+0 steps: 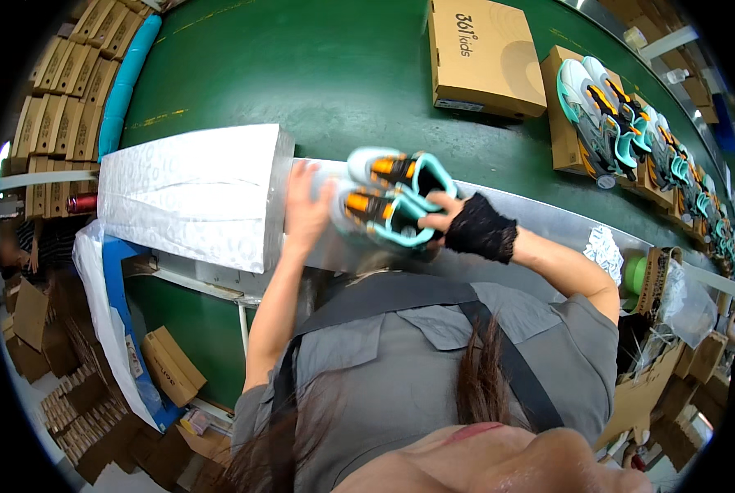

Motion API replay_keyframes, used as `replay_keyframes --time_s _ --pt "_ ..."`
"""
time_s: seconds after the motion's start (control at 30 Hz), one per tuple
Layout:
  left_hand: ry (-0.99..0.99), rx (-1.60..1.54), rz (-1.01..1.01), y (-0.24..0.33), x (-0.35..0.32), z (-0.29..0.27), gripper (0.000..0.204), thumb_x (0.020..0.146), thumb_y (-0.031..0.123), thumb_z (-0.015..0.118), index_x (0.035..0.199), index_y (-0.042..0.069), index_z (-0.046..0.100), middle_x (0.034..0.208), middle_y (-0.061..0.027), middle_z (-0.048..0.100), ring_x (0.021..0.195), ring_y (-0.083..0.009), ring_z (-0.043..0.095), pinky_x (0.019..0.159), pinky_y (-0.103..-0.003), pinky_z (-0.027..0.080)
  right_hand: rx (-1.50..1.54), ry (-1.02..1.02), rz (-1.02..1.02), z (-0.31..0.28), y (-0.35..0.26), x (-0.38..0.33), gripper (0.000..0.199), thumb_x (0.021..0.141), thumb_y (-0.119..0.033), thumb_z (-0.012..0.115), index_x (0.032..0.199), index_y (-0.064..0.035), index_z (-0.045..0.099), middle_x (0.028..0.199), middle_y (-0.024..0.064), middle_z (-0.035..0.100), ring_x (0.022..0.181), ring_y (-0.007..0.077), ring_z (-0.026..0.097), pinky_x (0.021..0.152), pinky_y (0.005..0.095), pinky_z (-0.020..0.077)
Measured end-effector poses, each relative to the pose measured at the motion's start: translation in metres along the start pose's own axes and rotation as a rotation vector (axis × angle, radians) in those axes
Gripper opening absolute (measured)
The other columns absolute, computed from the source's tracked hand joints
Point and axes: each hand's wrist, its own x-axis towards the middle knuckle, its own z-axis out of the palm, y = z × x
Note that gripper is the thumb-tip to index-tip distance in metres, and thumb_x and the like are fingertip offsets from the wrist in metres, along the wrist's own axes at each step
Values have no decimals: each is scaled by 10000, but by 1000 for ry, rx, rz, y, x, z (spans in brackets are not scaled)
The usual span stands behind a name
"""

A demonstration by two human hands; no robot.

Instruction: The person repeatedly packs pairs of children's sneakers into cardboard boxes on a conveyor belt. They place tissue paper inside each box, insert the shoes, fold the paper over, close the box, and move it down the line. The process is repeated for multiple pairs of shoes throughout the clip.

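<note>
A pair of sneakers, grey-white with black, orange and mint parts, is side by side above the metal edge of the green table, toes to the left and slightly blurred. My right hand, in a black lace fingerless glove, grips the pair at the heel openings. Just left of the toes is my left hand, its fingers apart and smeared a little by motion, with nothing seen in it. It is beside the right end of a thick stack of white printed tissue paper.
A lidded brown shoebox lies on the green surface ahead. More sneakers sit on boxes in a row at right. Stacked shoeboxes stand at far left beside a teal roll. White paper pieces lie near my right elbow.
</note>
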Motion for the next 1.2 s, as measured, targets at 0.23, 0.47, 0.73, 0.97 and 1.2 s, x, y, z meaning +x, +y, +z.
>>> replay_keyframes --time_s 0.23,0.47,0.73,0.97,1.2 --pt "-583 11 292 57 26 65 481 780 436 551 986 4 594 1008 -183 575 981 -345 507 868 -411 367 501 128 232 -50 72 36 299 704 -276 606 930 -81 606 1064 125 542 831 260 592 724 335 465" --pt "-726 -58 214 58 68 65 617 825 373 525 1213 -78 362 1250 -275 367 1162 -397 363 963 -390 309 -611 431 559 5 234 102 557 762 -160 470 1283 -30 322 1248 346 333 714 350 616 599 431 483" --pt "-236 -35 489 85 106 87 706 778 281 606 1289 -40 239 1339 -268 211 1209 -431 264 957 -427 290 82 717 524 -36 90 43 828 600 -291 678 1279 -3 300 1309 223 320 1047 357 491 838 369 443" --pt "-318 30 451 65 103 52 572 820 300 529 1307 98 310 1345 -170 303 1248 -330 273 993 -504 189 746 1347 437 -34 52 -8 698 660 -234 685 1220 21 356 1132 140 499 978 213 534 832 309 435" --pt "-318 32 32 -34 75 22 480 896 334 398 1273 39 363 1292 -155 390 1232 -332 295 1010 -420 203 1340 917 1077 -8 81 -64 406 858 -405 484 951 -17 556 588 52 582 354 77 337 358 213 300"
